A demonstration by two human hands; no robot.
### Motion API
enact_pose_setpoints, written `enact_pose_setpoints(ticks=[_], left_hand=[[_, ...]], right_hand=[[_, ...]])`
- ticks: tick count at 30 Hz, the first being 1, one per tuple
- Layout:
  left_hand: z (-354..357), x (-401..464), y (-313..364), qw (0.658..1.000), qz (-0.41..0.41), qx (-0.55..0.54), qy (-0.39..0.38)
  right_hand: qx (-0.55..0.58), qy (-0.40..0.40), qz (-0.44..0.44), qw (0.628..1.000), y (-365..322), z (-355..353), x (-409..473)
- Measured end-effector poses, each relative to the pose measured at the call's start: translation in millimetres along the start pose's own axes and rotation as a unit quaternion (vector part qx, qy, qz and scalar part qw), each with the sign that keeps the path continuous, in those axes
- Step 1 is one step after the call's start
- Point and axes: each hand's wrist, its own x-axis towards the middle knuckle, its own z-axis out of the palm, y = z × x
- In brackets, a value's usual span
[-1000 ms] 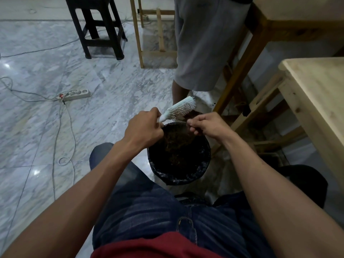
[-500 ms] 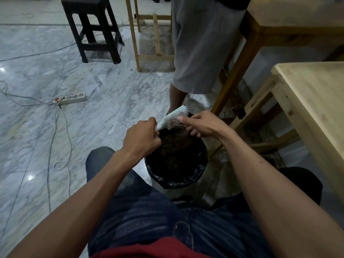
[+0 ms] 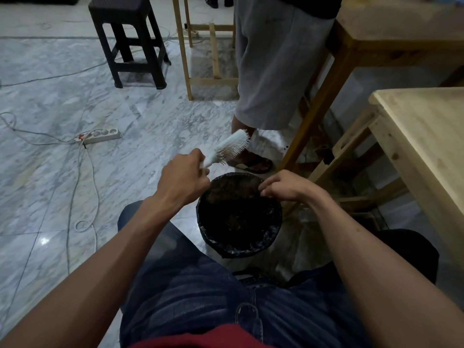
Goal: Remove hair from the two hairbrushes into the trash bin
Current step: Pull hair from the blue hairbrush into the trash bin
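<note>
The right hand's [image 3: 283, 187] curled fingertips hide whatever they may pinch; only one hairbrush [image 3: 227, 149] shows.

White plastic paddle hairbrush [image 3: 229, 148]: handle gripped in left hand [image 3: 184, 178], head angled up and away to the right, pale bristles facing down-right, bristle bed looks mostly clean. It sits up-left of the bin, past its far rim. Round trash bin with black plastic liner [image 3: 238, 214]: on the floor between the knees, open top, brownish hair clumps inside. Right hand [image 3: 283, 187] over the bin's far-right rim, fingers curled; can't tell if it holds hair.
</note>
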Motion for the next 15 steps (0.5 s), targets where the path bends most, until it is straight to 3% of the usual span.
enact_pose_setpoints(ticks=[3,5,8,15], left_hand=[[7,-5,6,0.999,0.033,-0.008,-0.015],[13,-7,9,0.999,0.046,-0.018,-0.016],[17,-8,15,0.998,0.050,-0.041,-0.014],[12,-7,10,0.999,0.029,-0.021,0.001]], right_hand=[[0.175,0.015,-0.058,0.983,-10,-2,2],[0.272,-0.016,-0.093,0.958,-16,-3,0],[0.283,-0.052,-0.106,0.952,-19,3,-1],[0.254,0.078,-0.073,0.961,-7,16,2]])
